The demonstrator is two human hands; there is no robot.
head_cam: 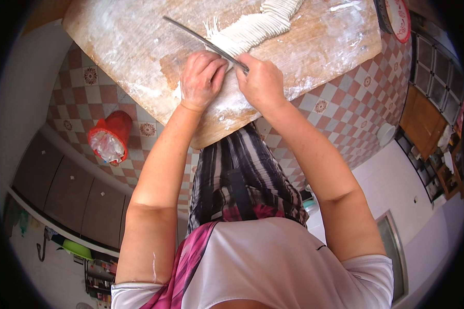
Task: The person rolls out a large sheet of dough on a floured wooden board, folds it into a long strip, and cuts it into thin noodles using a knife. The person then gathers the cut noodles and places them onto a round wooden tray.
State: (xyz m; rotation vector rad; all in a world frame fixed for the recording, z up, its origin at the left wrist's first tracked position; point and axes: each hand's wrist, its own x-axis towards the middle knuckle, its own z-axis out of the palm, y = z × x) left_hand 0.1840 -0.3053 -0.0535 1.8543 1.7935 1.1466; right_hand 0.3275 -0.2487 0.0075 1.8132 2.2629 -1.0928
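A knife [195, 35] is in my right hand [260, 79], its handle mostly hidden by the fingers. Its blade is seen nearly edge-on and slants up to the left across a floured wooden board [139, 46]. Just beyond the blade, a row of thinly cut dough strips [251, 33] lies in a curving band, with a few loose ends at its left tip. My left hand [203, 79] is curled and dusted with flour, fingertips beside the blade. Some white dough shows by its fingers, but what lies under the palm is hidden.
A red-rimmed basin [400, 19] stands past the board's right corner. On the tiled floor [321, 106] to the left is a red bin [120, 123] with a plastic liner. Dark cabinets [67, 174] line the left wall. The board's near edge lies close to my body.
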